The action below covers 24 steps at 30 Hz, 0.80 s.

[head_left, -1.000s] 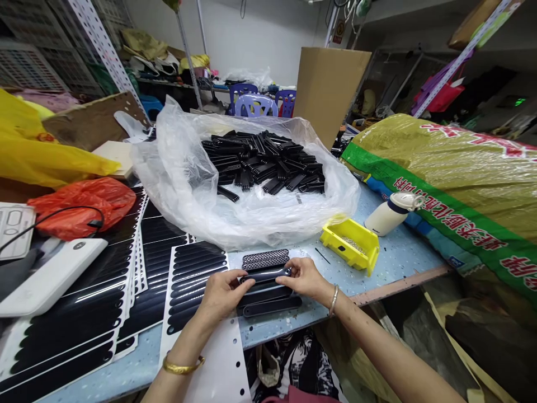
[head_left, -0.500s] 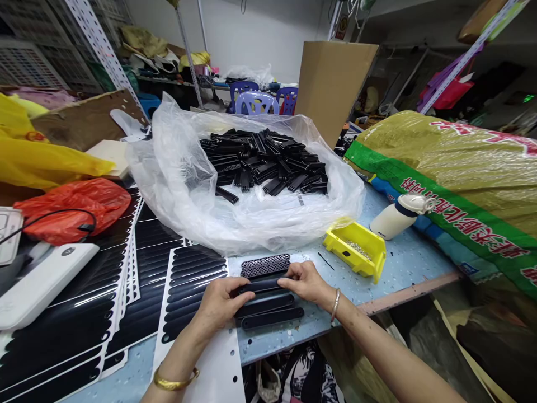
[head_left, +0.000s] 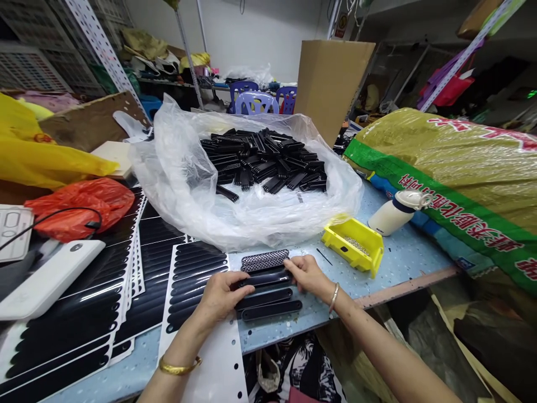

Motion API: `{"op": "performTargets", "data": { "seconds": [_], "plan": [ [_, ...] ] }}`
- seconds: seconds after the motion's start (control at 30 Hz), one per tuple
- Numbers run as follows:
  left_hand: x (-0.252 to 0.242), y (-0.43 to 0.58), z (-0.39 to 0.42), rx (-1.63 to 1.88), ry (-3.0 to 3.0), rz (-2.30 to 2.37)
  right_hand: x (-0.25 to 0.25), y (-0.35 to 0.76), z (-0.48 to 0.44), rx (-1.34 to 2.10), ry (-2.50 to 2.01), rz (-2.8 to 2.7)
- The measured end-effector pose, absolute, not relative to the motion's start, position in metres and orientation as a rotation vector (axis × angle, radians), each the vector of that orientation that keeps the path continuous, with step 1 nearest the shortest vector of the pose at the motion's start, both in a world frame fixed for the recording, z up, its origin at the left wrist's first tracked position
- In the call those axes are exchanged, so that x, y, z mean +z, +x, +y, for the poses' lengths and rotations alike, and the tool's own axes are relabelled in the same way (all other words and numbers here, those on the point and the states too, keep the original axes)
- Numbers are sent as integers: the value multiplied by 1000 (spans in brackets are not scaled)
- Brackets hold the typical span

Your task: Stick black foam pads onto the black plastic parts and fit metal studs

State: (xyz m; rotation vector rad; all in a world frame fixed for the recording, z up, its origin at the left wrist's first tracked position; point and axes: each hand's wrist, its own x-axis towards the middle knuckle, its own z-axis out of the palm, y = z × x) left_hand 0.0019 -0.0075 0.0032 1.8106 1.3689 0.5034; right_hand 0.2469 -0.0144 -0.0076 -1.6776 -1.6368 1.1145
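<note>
A glossy black strip with rounded ends (head_left: 265, 279) lies crosswise between my two hands. My left hand (head_left: 222, 294) pinches its left end between thumb and fingers. At the strip's right end, my right hand (head_left: 309, 275) has its fingers closed on the edge, partly hiding it. Just behind lies a strip with a mesh-patterned face (head_left: 265, 259). Two more plain black strips, a nearer one (head_left: 272, 310) and one behind it (head_left: 268, 299), rest side by side in front. Left of these is a white sheet of black strip-shaped stickers (head_left: 195, 274), partly covered by my left forearm.
A clear plastic bag (head_left: 188, 218) holds a heap of black strips (head_left: 260, 159). To the right stand a yellow bin (head_left: 369, 260) with small metal pieces and a white bottle (head_left: 388, 216). More sticker sheets (head_left: 79, 302), a white device (head_left: 54, 277) and a red bag (head_left: 84, 204) lie left.
My right thumb has moved off the strip's face toward its right end, showing more of the glossy surface. My left hand keeps its pinch. The whole view has shifted slightly.
</note>
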Motion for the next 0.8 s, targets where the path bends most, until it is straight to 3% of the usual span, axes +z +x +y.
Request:
{"op": "performTargets", "data": {
  "seconds": [0.1,0.3,0.47,0.8],
  "plan": [
    [4,3,-8,506,1828,1379,-1,256,-18,1155,-1665,-1613],
    [4,3,-8,486,1850,1360,2,246,-24,636,-1539,-1899],
    [4,3,-8,490,1861,1347,-3,228,-21,722,-1497,-1922],
    [4,4,-9,514,1830,1372,-10,222,-19,579,-1602,-1944]
  ]
}}
